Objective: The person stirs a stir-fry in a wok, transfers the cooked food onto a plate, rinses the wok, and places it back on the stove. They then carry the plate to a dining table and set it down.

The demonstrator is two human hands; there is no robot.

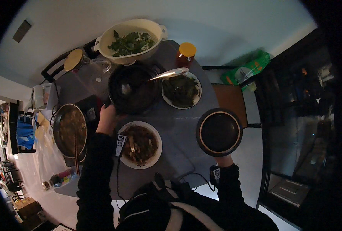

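Observation:
Gripped by its handle, a dark pan (pixel 135 101) holding a ladle is in my left hand (pixel 107 119) at the table's middle. My right hand (pixel 224 160) holds a dark round bowl (pixel 219 132) from below, its pale rim facing up, over the table's right edge; most of the fingers are hidden under it. Between my arms sits a white plate of braised food (pixel 140 144) in brown sauce. A white plate of dark leafy greens (pixel 181 91) stands right of the pan, under the ladle's pale handle (pixel 171 74).
Behind the pan is a cream colander (pixel 130 56) with green leaves, and a yellow-lidded jar (pixel 186 55) stands beside it. A pan of stew (pixel 70 130) with chopsticks (pixel 76 154) lies left of my left forearm. A lidded jar (pixel 73 60) and plastic bags are further left.

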